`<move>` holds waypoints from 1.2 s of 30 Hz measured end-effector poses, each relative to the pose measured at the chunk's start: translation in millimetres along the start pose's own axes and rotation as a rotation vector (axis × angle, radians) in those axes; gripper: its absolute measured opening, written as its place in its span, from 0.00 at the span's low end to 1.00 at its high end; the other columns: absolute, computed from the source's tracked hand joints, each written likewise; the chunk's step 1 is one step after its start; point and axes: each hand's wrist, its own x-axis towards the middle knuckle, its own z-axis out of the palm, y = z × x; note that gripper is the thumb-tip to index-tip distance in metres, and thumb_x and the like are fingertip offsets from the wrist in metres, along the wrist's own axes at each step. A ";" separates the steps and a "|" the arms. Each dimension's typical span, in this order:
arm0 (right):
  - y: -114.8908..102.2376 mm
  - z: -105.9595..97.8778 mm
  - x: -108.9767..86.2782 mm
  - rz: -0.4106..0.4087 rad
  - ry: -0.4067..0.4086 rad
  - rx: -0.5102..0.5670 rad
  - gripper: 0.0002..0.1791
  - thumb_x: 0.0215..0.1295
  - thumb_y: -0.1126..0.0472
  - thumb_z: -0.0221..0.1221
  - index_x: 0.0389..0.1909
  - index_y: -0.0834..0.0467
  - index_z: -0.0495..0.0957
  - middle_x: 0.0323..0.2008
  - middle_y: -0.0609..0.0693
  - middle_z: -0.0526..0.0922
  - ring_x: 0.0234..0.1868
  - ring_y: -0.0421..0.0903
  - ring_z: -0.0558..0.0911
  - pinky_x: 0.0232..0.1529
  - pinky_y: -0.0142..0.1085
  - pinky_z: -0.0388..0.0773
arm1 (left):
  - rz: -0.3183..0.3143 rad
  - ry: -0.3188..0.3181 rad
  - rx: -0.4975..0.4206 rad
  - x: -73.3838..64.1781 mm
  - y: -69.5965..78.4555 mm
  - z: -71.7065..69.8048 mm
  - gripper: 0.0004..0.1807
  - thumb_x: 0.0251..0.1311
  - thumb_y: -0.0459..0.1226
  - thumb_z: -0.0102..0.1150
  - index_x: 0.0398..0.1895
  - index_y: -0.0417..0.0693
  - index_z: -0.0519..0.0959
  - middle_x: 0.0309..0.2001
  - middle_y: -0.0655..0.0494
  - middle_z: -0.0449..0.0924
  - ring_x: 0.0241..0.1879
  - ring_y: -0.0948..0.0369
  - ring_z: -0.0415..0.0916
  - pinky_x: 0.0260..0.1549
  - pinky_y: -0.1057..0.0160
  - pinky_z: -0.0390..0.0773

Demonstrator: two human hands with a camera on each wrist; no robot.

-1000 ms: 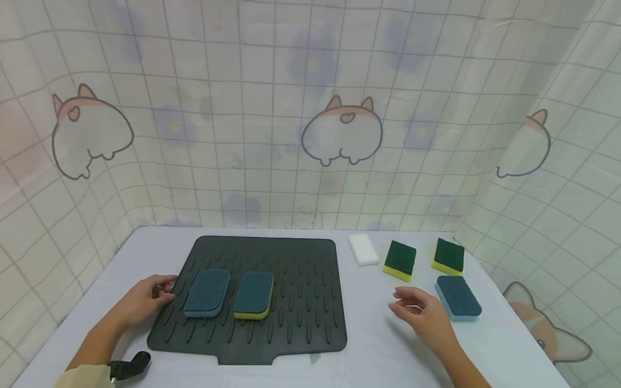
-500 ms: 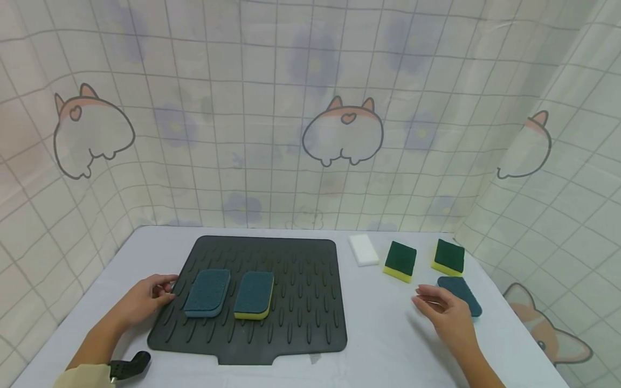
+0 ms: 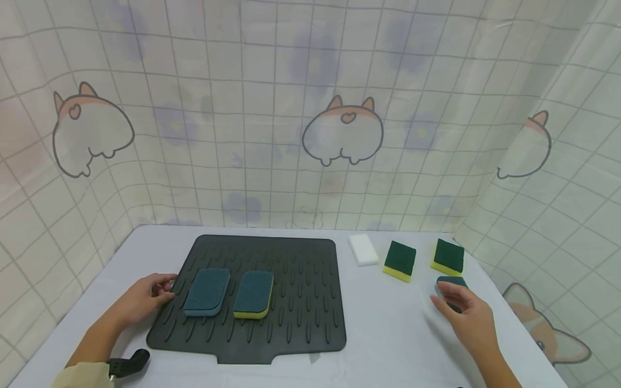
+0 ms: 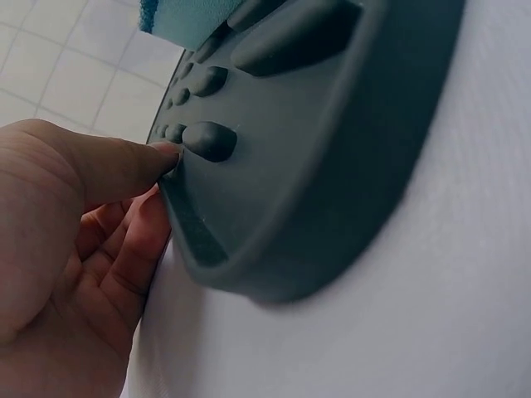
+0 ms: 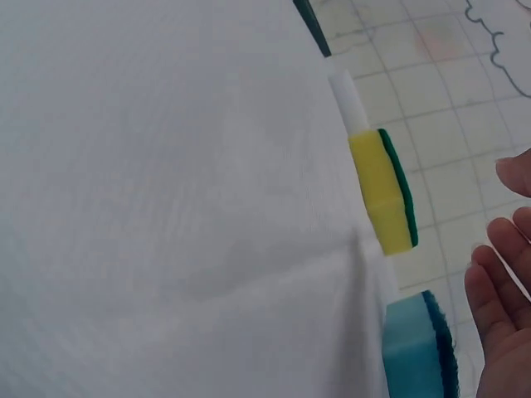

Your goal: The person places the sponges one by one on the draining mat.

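My left hand [image 3: 145,295] pinches the left edge of a dark grey ridged drying mat [image 3: 308,280]. In the left wrist view the thumb [image 4: 133,168] lies over the mat's rim and the other fingers are curled below it. Two scouring sponges sit on the mat, one blue [image 3: 207,291] and one yellow with a blue-green top [image 3: 254,293]. On the right, my right hand [image 3: 466,315] hovers over a blue sponge [image 3: 452,281], partly covering it in the head view. Its fingers are relaxed and apart from the sponge in the right wrist view.
Behind the right hand stand two yellow sponges with dark green tops, one nearer the middle [image 3: 400,260] and one further right [image 3: 448,256]. A white sponge block [image 3: 364,249] lies beside the mat. A patterned curtain [image 3: 271,118] hangs around the white-covered table [image 3: 373,339].
My right hand has moved to the right, from beside the yellow-and-green sponge to over the blue sponge. The left hand and the mat have stayed in place.
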 end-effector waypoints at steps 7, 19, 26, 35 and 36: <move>8.1 -10.8 2.4 -0.017 0.048 -0.104 0.22 0.58 0.52 0.75 0.52 0.56 0.85 0.51 0.56 0.87 0.44 0.09 0.69 0.46 0.09 0.66 | -0.006 0.003 -0.004 -0.1 0.5 -0.1 0.27 0.66 0.32 0.62 0.66 0.27 0.71 0.40 0.52 0.74 0.39 0.60 0.69 0.34 0.65 0.70; 22.1 -28.8 6.1 0.102 0.009 -0.204 0.33 0.59 0.44 0.73 0.60 0.59 0.80 0.63 0.63 0.79 0.66 0.66 0.74 0.61 0.62 0.73 | -0.013 -0.007 -0.010 0.8 -2.2 0.1 0.28 0.67 0.32 0.62 0.67 0.27 0.70 0.40 0.52 0.74 0.39 0.60 0.69 0.34 0.66 0.70; 29.7 -32.8 8.5 0.133 -0.068 -0.228 0.42 0.58 0.42 0.73 0.66 0.61 0.73 0.68 0.66 0.72 0.67 0.68 0.71 0.62 0.63 0.71 | -0.009 -0.004 0.001 1.1 -1.4 -0.1 0.27 0.67 0.32 0.62 0.66 0.27 0.71 0.40 0.52 0.74 0.39 0.59 0.69 0.34 0.66 0.70; 35.8 -37.8 16.8 0.280 -0.243 -0.223 0.59 0.58 0.36 0.71 0.78 0.67 0.55 0.73 0.73 0.59 0.71 0.71 0.64 0.67 0.63 0.66 | -0.008 -0.004 -0.004 1.4 -2.9 0.6 0.27 0.67 0.32 0.62 0.66 0.27 0.71 0.40 0.52 0.75 0.40 0.58 0.70 0.35 0.66 0.71; 36.8 -38.1 18.5 0.306 -0.269 -0.229 0.61 0.58 0.35 0.70 0.78 0.67 0.52 0.74 0.73 0.58 0.71 0.71 0.63 0.68 0.64 0.65 | -0.007 -0.005 -0.006 1.4 -3.3 0.9 0.27 0.67 0.32 0.62 0.66 0.27 0.71 0.40 0.52 0.75 0.40 0.58 0.70 0.35 0.66 0.71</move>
